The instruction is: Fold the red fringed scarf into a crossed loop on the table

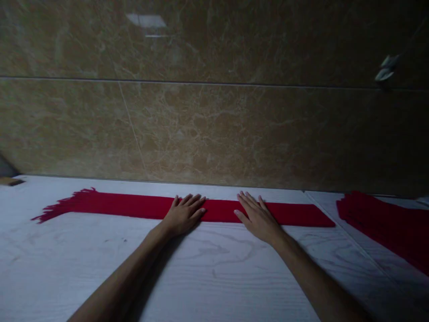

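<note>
Two bare forearms (129, 267) came nearest, reaching from 7 and 5 o'clock across the white wood-grained desk (214, 286). At 9 o'clock lay a brown block (11, 181). The red fringed cloth (130, 204) ran lengthwise from its fringe between 8 and 9 to its plain end near 4. The left hand (184, 214), fingers slightly spread, lay palm-down over it toward 7; the right hand (257, 216), likewise flat and spread, toward 5. At 4, past a seam, lay more red fabric (390, 226). A marbled wall (214, 129) bounded the desk toward 12.
</note>
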A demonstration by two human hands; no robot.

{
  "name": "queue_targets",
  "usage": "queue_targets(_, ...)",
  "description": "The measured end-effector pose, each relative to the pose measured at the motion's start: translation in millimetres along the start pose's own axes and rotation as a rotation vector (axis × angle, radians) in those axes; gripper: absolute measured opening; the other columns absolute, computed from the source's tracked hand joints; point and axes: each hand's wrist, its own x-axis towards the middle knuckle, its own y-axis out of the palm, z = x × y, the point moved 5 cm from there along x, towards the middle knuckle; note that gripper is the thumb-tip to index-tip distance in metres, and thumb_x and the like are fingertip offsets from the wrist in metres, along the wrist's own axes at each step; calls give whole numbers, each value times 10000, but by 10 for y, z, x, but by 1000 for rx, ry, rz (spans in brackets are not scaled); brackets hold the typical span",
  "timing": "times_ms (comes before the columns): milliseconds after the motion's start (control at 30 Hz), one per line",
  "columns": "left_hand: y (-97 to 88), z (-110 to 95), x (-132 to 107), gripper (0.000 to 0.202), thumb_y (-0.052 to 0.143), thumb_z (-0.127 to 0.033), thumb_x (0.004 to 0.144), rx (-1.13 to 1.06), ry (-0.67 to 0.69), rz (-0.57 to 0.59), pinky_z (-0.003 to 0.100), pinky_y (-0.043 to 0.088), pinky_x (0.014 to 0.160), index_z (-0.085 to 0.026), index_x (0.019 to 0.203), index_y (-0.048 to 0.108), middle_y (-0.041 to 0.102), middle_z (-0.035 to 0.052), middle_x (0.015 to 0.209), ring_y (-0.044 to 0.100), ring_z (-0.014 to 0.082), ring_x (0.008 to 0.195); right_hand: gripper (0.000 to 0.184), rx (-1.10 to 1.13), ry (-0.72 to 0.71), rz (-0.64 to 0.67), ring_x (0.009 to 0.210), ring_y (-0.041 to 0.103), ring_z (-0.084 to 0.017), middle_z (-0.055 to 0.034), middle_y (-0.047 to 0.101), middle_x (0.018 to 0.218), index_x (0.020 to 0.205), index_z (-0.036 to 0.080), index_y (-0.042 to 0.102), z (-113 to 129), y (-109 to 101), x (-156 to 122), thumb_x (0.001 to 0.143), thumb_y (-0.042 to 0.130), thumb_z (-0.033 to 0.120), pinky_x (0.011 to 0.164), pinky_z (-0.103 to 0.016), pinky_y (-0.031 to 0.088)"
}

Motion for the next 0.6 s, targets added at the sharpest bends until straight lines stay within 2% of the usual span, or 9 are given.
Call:
queue_targets(67, 4, 2, 0, 553, 293, -500, 1027, -4, 1, 2, 664, 157, 1163, -323, 1549, 342, 356, 53, 1594, 292, 331, 1480, 614, -2, -5, -37, 1507, 232, -247, -108, 300, 1613, 1554, 205, 334, 2, -17, 6, 1014, 336, 498, 1224, -554, 118)
queue_targets(233, 15, 12, 1, 549, 306, -493, 1028, -2, -6, 9, 667, 154, 1164, -329, 1551, 331, 348, 41, 1599, 284, 329, 1484, 586, -7, 3, 64, 1482, 303, -247, -108, 375, 1582, 1530, 210, 385, -5, 44, 6, 1023, 320, 497, 1219, -571, 114)
queue_targets(367, 19, 17, 3, 554, 310, -496, 1027, -1, -4, 3, 671, 160, 1162, -323, 1552, 329, 347, 43, 1598, 288, 331, 1483, 621, -10, -2, 5, 1504, 242, -235, -120, 314, 1608, 1539, 168, 362, 2, 8, 8, 1018, 327, 506, 1230, -528, 115)
queue_targets(500, 20, 15, 3, 553, 305, -500, 1029, 6, -6, 3, 668, 159, 1164, -325, 1553, 326, 348, 43, 1597, 291, 329, 1482, 609, 2, -1, 66, 1472, 328, -241, -125, 399, 1566, 1516, 170, 406, 1, 56, 7, 1021, 309, 512, 1222, -559, 125)
queue_targets(600, 20, 15, 3, 543, 310, -502, 1029, 3, -7, -3, 669, 154, 1165, -344, 1549, 331, 352, 36, 1596, 287, 330, 1483, 628, -2, -14, -6, 1489, 288, -233, -122, 349, 1591, 1530, 160, 376, 7, 22, 10, 1017, 314, 517, 1228, -539, 125)
